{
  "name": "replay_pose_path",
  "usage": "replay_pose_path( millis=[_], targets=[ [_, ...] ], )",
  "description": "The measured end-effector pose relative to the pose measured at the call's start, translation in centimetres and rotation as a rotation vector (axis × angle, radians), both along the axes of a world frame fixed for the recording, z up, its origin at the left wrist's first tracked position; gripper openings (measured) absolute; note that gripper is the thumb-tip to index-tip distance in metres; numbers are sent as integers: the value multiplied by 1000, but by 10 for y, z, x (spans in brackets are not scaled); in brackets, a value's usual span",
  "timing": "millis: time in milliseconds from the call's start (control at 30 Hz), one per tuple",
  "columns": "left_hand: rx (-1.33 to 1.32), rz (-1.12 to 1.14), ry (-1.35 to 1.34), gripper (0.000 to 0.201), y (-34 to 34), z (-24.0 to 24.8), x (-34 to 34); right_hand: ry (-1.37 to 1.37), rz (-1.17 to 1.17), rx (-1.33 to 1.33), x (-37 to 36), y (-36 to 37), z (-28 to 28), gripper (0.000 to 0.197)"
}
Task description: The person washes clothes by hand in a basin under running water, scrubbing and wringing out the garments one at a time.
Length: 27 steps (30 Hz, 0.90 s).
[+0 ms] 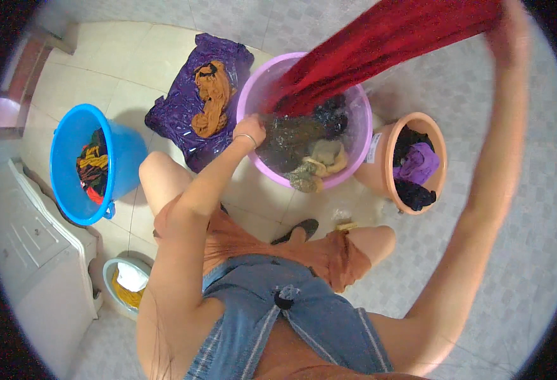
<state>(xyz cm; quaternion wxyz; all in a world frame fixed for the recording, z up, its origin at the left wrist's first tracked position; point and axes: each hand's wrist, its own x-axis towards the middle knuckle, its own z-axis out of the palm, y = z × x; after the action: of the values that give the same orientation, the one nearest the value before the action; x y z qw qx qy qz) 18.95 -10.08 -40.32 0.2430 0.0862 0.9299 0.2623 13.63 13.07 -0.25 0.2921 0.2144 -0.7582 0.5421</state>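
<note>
One red cloth [386, 54] spans the upper right, held in the right hand's [509, 41] fingers, its lower end inside one pink tub [367, 130]. The left hand [250, 131] curls at the tub's left edge; its fingers' grip is unclear. Two buckets, blue [130, 158] and peach [381, 168], flank it.

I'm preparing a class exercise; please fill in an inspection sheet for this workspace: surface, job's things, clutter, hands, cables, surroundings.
Surface: pale tiled floor.
Job's things: red cloth, stretched from the lilac tub up toward the right; dark cloths and a beige cloth in the tub.
Clutter: blue bucket and peach bucket, both holding cloths; small grey-green basin; orange-brown cloth on a purple plastic sheet.
Hands: right hand, blurred, holds the red cloth's raised end; left hand is at the tub's rim, its grip unclear.
Cables: nothing seen.
Surroundings: white cabinet at left.
</note>
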Motion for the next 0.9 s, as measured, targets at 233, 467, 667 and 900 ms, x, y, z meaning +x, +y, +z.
replay_pose_path(
  millis=[233,467,667,900],
  targets=[
    [-20,-178,298,62,32,-23,-15,-758,-139,53,25,10,-277,34],
    [-335,-448,83,59,75,-52,-27,-858,-252,636,72,-12,-449,34],
    [-351,-403,237,47,89,-67,-36,-848,-23,633,73,12,-480,29],
    [305,43,399,19,56,-31,-55,-601,10,637,95,-29,-384,18]
  ],
)
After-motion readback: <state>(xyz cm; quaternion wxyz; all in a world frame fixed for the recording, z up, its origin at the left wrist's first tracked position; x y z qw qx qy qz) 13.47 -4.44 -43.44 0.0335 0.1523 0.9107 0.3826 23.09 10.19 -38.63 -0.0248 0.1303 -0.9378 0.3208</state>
